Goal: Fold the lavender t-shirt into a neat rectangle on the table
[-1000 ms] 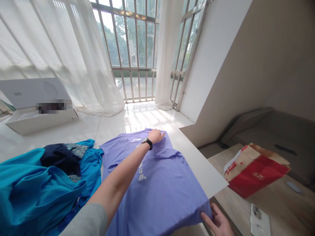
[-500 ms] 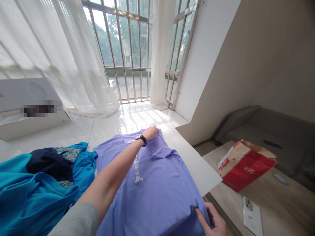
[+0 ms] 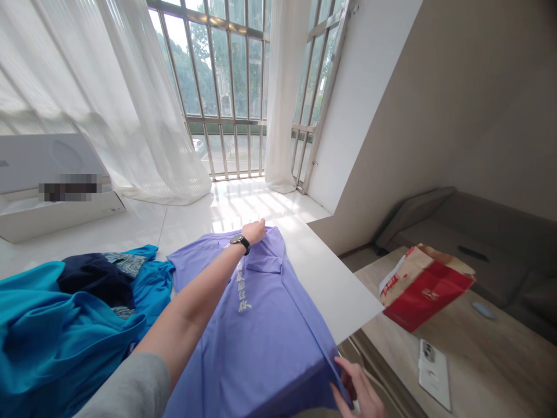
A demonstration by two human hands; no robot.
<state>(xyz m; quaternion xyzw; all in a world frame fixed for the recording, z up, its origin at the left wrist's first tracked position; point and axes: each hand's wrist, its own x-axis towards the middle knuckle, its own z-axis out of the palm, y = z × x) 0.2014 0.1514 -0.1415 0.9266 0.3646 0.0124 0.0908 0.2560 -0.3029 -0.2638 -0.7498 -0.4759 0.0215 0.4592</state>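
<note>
A lavender-purple T-shirt [image 3: 278, 325] with white printed characters lies spread on a white surface, its near part hanging over the edge. My left hand [image 3: 255, 231], a black watch on its wrist, reaches across the shirt to its far end by the shoulder. Its fingers are closed there on the fabric. At the lower right, my right hand [image 3: 359, 386] pinches the shirt's near right edge between thumb and fingers. Small creases and a fold show near the shirt's upper right side. Bright blue and navy clothing [image 3: 93, 284] lies bunched to the left, against the shirt.
An open white box [image 3: 65, 215] stands at the far left, beside white curtains [image 3: 143, 116]. A barred window is behind. Lower on the right, a wooden table [image 3: 491, 371] holds a red and tan paper bag [image 3: 430, 290] and a white phone [image 3: 435, 371].
My left hand has shifted slightly left along the shirt's far end. My right hand has moved left with the near edge, and the shirt's right side looks straighter.
</note>
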